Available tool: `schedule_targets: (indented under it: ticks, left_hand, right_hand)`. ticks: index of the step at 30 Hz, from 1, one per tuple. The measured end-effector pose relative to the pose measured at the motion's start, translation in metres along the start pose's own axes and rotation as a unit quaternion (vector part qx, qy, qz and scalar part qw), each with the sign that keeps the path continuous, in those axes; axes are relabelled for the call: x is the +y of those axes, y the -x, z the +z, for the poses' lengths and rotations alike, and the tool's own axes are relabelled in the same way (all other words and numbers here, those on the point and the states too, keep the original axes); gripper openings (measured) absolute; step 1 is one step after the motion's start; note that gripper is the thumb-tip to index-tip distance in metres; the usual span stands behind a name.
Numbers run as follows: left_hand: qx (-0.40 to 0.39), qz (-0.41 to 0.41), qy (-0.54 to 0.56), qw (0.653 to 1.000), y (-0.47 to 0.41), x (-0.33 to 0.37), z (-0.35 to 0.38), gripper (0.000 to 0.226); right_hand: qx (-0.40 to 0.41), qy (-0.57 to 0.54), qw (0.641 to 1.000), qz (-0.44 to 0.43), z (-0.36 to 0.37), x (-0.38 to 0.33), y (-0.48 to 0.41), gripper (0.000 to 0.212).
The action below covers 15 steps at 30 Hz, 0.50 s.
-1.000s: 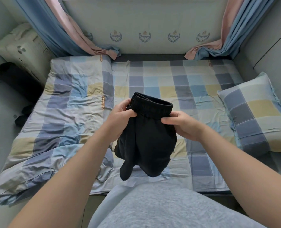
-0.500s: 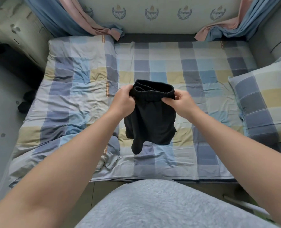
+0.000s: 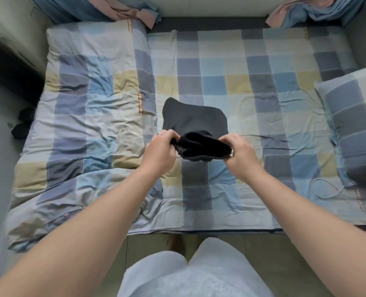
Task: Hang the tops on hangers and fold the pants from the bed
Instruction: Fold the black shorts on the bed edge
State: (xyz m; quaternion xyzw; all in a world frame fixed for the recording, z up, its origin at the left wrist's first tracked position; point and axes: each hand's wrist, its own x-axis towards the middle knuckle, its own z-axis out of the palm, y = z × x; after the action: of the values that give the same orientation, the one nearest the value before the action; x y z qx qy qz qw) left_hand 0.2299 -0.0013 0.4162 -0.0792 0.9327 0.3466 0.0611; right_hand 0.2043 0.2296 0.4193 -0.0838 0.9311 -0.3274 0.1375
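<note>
1. L hand [image 3: 160,147] + R hand [image 3: 241,152]: both clenched on the waistband [image 3: 201,146] of the black pants [image 3: 195,116], one at each end. The band seems held just off the bed [image 3: 284,93], bunched & sagging btw them.
2. Risk: the band is thick, rolled and pinched only at its ends. If 1 hand slips or lets go first, that side drops and the fold prob. goes crooked.
3. Risk: the sag in the middle suggests the layers aren't lined up. Pressing down as is would likely lock in a lump.
4. Risk: the leg part lies flat, but its far-left corner pokes out further than the far-right one, so a straight fold-over would likely give uneven edges.
5. Position: the pants' body lies on the bed just beyond both hands, on the far side, approx. mid-bed. It joins the hands only via the band.
6. Outward: the edge of the rumpled quilt [image 3: 87,116] is just left of the pants, so cloth dragged left could ride up on it & wrinkle. The pillow [image 3: 353,116] is well apart at right, and a thin cord [image 3: 325,187] lies near-right, also apart. Neither looks like trouble.
</note>
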Motion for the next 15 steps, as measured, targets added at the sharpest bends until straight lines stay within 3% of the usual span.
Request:
schedule_targets:
  ticks: [7,15]
  left_hand:
    - [-0.172,-0.134,-0.064,0.974,0.058,-0.134,0.164,0.029]
    - [-0.337,-0.239,-0.077,0.907,0.190,-0.208,0.258,0.024]
  right_hand:
    - [-0.075,0.118,0.986,0.086,0.177,0.107,0.055,0.054]
    - [-0.275,0.146,0.935,0.171,0.284,0.169,0.180,0.047]
